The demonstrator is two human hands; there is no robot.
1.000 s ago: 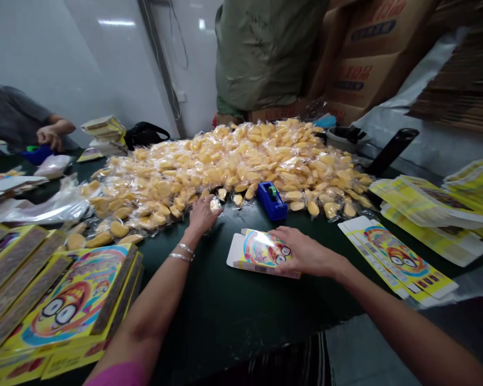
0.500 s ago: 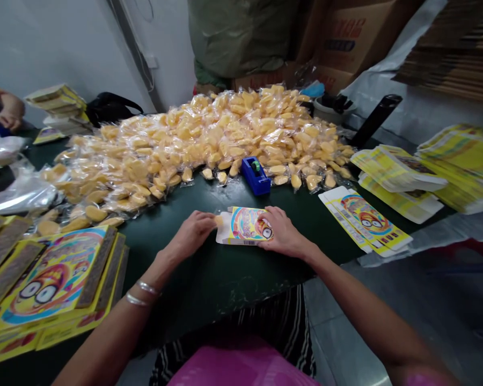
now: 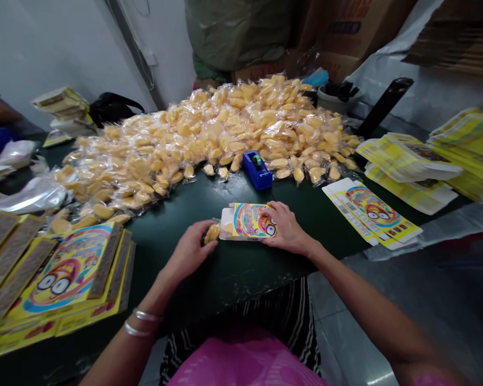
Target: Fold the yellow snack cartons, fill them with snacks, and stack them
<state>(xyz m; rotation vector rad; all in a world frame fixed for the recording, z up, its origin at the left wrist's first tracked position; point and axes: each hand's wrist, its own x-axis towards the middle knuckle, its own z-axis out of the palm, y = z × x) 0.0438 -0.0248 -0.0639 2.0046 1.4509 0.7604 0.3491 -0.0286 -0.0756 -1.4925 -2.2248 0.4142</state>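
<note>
A small printed carton (image 3: pixel 251 221) lies flat on the dark green table, its left end open with a white flap showing. My right hand (image 3: pixel 285 228) is closed around the carton's right end. Between the thumb and fingers of my left hand (image 3: pixel 193 246) is a yellow piece in a clear wrapper (image 3: pixel 212 232), just outside the carton's open end. Something pale yellow shows inside that opening. Beyond the carton stands a blue tape dispenser (image 3: pixel 257 170), and behind it spreads a large heap of wrapped yellow pieces (image 3: pixel 225 123).
Filled-looking yellow cartons (image 3: pixel 68 273) are stacked at the left. Flat cartons (image 3: pixel 372 212) lie at the right, with more flat stacks (image 3: pixel 412 166) behind. A black cylinder (image 3: pixel 386 107) leans near a grey bucket (image 3: pixel 338 102). Another person's arm (image 3: pixel 0 112) shows at far left.
My left hand has turned, and a wrapped yellow piece now shows in its fingers at the carton's open end. The right hand still holds the carton. The other person's hand has moved.
</note>
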